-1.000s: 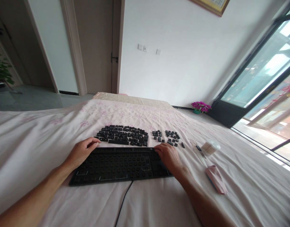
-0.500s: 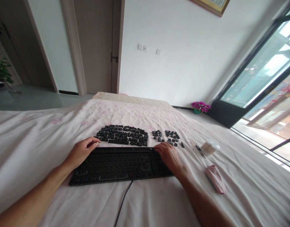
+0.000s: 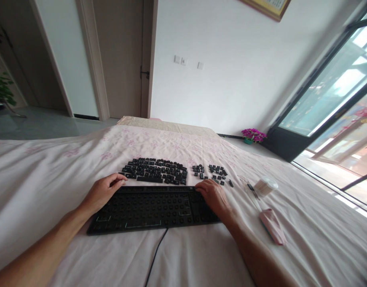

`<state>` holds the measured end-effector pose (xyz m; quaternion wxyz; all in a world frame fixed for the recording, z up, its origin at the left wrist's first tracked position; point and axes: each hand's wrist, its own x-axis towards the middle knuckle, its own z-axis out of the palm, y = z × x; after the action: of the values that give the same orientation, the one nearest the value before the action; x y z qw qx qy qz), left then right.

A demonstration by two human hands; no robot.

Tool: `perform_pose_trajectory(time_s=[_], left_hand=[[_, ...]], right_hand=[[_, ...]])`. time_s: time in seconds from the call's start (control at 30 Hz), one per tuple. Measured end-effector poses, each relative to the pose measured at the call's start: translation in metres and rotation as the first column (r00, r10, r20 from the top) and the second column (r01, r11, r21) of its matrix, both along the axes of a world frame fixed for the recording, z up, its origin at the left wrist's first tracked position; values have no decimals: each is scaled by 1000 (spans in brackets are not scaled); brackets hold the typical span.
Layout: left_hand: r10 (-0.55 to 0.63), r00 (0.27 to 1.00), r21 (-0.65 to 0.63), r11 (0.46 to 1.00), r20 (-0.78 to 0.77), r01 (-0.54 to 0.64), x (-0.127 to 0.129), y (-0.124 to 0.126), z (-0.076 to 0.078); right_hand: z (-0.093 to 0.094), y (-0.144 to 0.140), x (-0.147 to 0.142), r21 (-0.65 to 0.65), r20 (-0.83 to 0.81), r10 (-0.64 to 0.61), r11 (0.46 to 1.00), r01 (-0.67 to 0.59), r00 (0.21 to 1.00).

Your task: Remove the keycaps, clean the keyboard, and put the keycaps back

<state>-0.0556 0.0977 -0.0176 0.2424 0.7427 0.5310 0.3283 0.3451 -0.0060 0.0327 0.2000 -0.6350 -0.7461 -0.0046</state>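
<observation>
A black keyboard with its keycaps off lies on the pale cloth in front of me, its cable running toward me. At the far left corner, my left hand is closed on the keyboard's edge, thumb and fingers together. My right hand lies over the right part, fingers curled over the far edge and covering some of the number pad area. Beyond the keyboard is a big group of loose black keycaps, with a long one along its front. Smaller clusters of keycaps lie to its right.
On the right stand a clear tub of cotton swabs, a thin dark tool and a folded pink cloth. The flowered cloth has folds. Farther off are a flower pot, a door and a glass door.
</observation>
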Motion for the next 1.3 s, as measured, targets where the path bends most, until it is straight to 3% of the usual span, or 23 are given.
perform_pose_trajectory(time_s=[0.2, 0.37, 1.3], left_hand=[[2, 1000, -8, 1000, -12, -2, 1, -1, 2], [-5, 1000, -7, 1000, -6, 5, 1, -1, 2], [-1, 1000, -3, 1000, -16, 1, 1, -1, 2]], right_hand=[[-3, 3, 4, -21, -100, -93, 996, 91, 991], [-5, 5, 6, -35, -150, -101, 995, 97, 984], [3, -1, -2, 17, 128, 38, 999, -41, 991]])
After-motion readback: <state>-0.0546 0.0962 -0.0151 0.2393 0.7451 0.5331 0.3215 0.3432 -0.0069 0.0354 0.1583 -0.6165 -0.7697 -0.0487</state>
